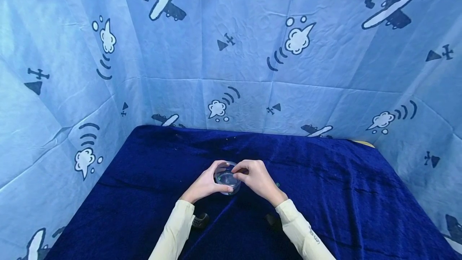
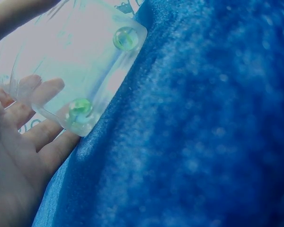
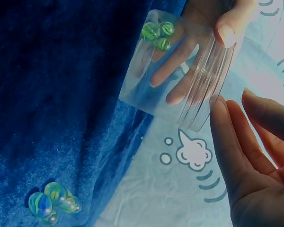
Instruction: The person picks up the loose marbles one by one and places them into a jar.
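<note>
Pointing mouth-up, the clear jar [image 1: 227,179] stands with axis near vertical.

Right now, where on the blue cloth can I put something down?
Try the sides. The blue cloth looks bare on the right, between the loose marbles and patterned curtain, and on the left, between the left sleeve and that curtain. The middle is crowded: the left hand holds the clear jar, with the right hand at its rim.

Marbles [image 3: 150,31] show green swirls, perhaps yellow too; cloth [image 1: 144,196] is navy.
</note>
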### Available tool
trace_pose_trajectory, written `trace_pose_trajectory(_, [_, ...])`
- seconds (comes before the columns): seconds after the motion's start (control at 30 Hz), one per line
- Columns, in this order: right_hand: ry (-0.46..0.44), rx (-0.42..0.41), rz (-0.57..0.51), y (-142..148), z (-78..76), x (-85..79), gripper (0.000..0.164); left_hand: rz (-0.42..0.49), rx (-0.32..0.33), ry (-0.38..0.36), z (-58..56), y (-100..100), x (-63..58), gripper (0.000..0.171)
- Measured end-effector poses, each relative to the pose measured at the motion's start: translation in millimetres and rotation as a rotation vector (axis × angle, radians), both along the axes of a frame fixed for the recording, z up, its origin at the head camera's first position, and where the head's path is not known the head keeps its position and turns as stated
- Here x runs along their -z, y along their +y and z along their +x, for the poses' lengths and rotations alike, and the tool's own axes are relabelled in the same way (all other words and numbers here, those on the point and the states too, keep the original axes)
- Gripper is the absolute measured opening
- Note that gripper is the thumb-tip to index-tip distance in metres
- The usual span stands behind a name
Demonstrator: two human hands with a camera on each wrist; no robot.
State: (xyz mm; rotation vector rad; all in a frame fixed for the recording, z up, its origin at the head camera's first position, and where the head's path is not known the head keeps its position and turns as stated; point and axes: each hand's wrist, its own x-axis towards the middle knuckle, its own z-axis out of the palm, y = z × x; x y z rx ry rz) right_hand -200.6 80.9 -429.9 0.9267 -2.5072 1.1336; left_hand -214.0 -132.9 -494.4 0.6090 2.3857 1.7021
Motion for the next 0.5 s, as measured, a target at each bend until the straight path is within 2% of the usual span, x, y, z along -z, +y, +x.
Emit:
trace_pose_trajectory(0.17, [0.062, -0.010, -0.015, 2.2, -1.6, 3.2, 0.006, 0.001, 0.003, 0.013, -0.7, 0.2, 0.7, 0.079])
trace_pose_trajectory(0.5, [-0.011, 0.017, 0.009, 3.2, -0.7, 0.2, 0.006, -0.010, -0.009, 0.013, 0.4, 0.3, -0.7, 0.080])
